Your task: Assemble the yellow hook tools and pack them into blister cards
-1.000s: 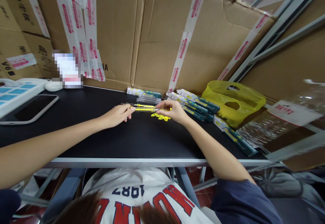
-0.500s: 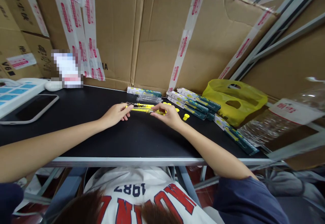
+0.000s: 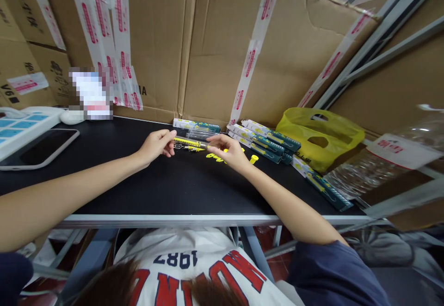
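A slim tube with a yellow graduated part, which looks like a spring scale [image 3: 189, 142], is held level just above the table. My left hand [image 3: 156, 146] pinches its left end, and my right hand [image 3: 229, 151] has its fingers closed at the right end. My fingers hide both ends. Under and behind it lie metal hooks with yellow-and-black parts [image 3: 194, 149], partly covered. Clear tubes [image 3: 199, 133] lie just beyond. Small yellow pieces [image 3: 215, 157] are beside my right hand, and a yellow cap [image 3: 254, 159] sits to its right.
Printed narrow boxes [image 3: 260, 140] are piled at the right, one more box [image 3: 196, 125] at the back. Farther right are a yellow plastic bag [image 3: 321, 135] and a big clear bottle [image 3: 378, 162]. A phone [image 3: 41, 148] and a power strip [image 3: 29, 123] lie left. Cardboard walls the back.
Both hands have risen slightly with the spring scale, away from the parts lying on the table. The hooks and yellow pieces below now show more. My left hand moved a little left.
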The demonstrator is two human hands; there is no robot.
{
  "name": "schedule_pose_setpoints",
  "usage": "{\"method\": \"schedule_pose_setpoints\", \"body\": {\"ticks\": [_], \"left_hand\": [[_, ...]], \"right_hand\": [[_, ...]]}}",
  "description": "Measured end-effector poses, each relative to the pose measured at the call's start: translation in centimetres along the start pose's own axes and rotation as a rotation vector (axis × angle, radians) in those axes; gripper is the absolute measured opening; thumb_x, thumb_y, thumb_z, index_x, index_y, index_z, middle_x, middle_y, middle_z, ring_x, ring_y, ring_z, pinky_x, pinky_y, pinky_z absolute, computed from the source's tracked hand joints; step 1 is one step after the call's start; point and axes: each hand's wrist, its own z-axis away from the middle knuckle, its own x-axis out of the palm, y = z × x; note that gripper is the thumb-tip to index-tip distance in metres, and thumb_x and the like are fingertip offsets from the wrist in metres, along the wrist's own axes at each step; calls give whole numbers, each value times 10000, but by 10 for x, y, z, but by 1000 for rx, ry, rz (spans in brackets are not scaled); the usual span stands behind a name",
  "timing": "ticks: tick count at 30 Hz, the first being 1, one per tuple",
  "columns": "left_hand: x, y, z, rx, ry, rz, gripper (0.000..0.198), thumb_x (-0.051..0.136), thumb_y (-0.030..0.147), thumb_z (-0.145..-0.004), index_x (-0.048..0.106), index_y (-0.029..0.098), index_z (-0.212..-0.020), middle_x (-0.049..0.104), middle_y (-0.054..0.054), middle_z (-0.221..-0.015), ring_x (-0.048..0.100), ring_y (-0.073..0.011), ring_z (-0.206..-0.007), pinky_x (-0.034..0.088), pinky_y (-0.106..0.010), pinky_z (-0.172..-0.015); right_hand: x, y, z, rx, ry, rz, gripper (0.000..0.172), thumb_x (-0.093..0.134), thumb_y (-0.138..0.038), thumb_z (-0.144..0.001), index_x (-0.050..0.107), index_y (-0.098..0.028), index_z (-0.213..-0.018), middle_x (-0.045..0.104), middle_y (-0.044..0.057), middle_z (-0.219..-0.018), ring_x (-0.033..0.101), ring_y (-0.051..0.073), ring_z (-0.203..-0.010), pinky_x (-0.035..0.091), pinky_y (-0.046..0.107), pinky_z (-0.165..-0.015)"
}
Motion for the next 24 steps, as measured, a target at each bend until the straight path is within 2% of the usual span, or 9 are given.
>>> {"method": "schedule_pose_setpoints", "body": {"ticks": [2,4,6,9,13,15,24], "left_hand": [[-3,2,-1,12,43,35,355,554,432,-845,460,159,-638,488,36,-555,537,-71,-470,441,-176,-438],[-7,2,-4,26,70,80,339,566,414,-838,448,164,-642,466,47,-555,505,-60,-458,420,-172,-431],[-11,0,-6,24,75,131,324,579,407,-829,438,171,-658,454,55,-560,484,-57,-454,403,-171,-428],[-14,-3,-10,-16,69,187,320,589,408,-821,428,176,-671,448,58,-569,469,-54,-455,387,-171,-432],[-13,-4,-10,-61,79,226,311,593,398,-817,430,174,-676,449,56,-579,458,-50,-463,381,-170,-443],[-13,-4,-10,-76,79,238,307,591,393,-819,427,175,-678,445,58,-574,452,-50,-461,378,-168,-443],[-14,-8,-12,-103,72,232,300,600,406,-806,434,178,-702,454,64,-564,452,-51,-456,368,-163,-439]], "right_hand": [[-10,1,-4,-3,46,-42,323,532,-453,-878,627,-182,-1027,686,59,-902,600,154,-751,458,274,-662],[-21,3,-7,-12,85,27,318,467,-437,-913,629,-176,-996,684,58,-892,583,143,-708,455,274,-649],[-32,8,-10,-31,82,206,259,509,-385,-893,648,-167,-920,673,51,-833,553,139,-663,432,272,-623],[-42,18,-12,-48,-20,497,129,575,-259,-835,670,-172,-824,660,38,-775,528,139,-638,401,270,-614],[-43,26,-9,-38,-205,718,79,626,-213,-796,691,-178,-827,655,48,-787,555,166,-720,385,268,-639],[-41,29,-8,-38,-256,783,98,640,-225,-799,700,-179,-860,653,55,-800,565,184,-765,381,271,-651],[-39,35,-8,-3,-259,877,105,629,-233,-819,708,-181,-862,648,62,-798,578,196,-785,378,271,-646]]}}
